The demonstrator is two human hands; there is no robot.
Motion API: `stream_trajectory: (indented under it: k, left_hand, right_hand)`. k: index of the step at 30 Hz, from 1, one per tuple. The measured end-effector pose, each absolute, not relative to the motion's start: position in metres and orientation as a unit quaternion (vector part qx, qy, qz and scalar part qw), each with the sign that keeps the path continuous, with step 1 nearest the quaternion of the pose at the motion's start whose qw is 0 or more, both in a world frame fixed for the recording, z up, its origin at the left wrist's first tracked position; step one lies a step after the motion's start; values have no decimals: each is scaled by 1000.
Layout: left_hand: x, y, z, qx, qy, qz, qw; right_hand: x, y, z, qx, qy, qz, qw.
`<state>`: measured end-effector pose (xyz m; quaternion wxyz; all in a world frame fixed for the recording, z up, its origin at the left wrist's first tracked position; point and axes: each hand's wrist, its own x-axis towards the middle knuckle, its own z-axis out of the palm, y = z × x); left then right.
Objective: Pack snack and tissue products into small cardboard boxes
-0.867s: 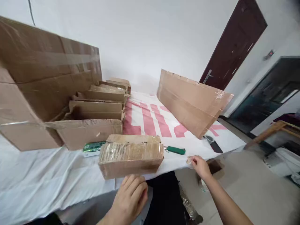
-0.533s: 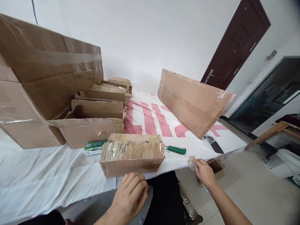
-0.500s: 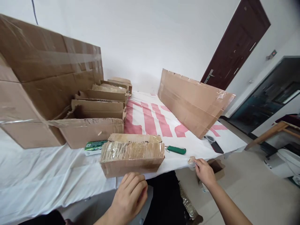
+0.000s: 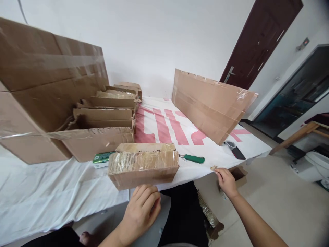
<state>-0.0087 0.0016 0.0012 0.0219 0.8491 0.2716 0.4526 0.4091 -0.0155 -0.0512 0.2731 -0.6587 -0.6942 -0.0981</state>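
Observation:
My left hand (image 4: 143, 210) is curled at the table's front edge, just below a small taped cardboard box (image 4: 144, 171); what its fingers hold, if anything, is hidden. Out past the front edge on the right, my right hand (image 4: 225, 181) pinches a small crumpled scrap (image 4: 213, 168) between thumb and fingertips. A green-handled knife (image 4: 194, 159) lies on the white cloth to the right of the small box, its blade pointing toward the box. Behind the box's left end is a green and white packet (image 4: 102, 159).
Large cardboard boxes (image 4: 25, 103) and open-topped cartons (image 4: 102, 118) fill the left side. A tall cardboard panel (image 4: 208, 103) stands at the back right, near a phone (image 4: 238, 152) and a clear round item (image 4: 231, 144). An open carton (image 4: 238, 176) is below the table edge.
The view has shifted slightly. The scrap in my right hand now looks smaller and flatter, near the cloth's edge. My left hand keeps its curled pose.

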Motion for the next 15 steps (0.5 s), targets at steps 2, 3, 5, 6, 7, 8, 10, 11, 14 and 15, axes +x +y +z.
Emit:
stream_trajectory:
  k: [2, 3, 5, 6, 7, 8, 10, 11, 14, 15]
  left_hand:
    - [-8, 2, 0, 852, 268, 450, 16]
    - [-8, 3, 0, 854, 265, 448, 13]
    - [-7, 3, -1, 858, 261, 443, 8]
    - [-7, 4, -2, 859, 260, 441, 8]
    - [-6, 4, -3, 861, 259, 439, 10]
    - [-5, 4, -4, 862, 259, 436, 12]
    - [-2, 4, -6, 865, 257, 431, 18]
    - [-1, 4, -8, 868, 255, 426, 20]
    - [3, 2, -12, 876, 246, 413, 25]
    - [5, 2, -14, 879, 243, 410, 26]
  right_hand:
    - [416, -24, -64, -678, -667, -97, 292]
    - [419, -29, -72, -691, -652, -94, 297]
    - [424, -41, -91, -722, -621, -79, 294]
    - [427, -47, -103, -738, -608, -65, 284]
    - [428, -54, -115, -753, -599, -46, 268]
    - [428, -60, -128, -767, -592, -23, 247]
    - [425, -73, -157, -787, -586, 36, 192]
    - [422, -79, -172, -793, -583, 68, 161]
    - [406, -95, -214, -806, -566, 159, 74]
    - [400, -98, -225, -811, -554, 182, 52]
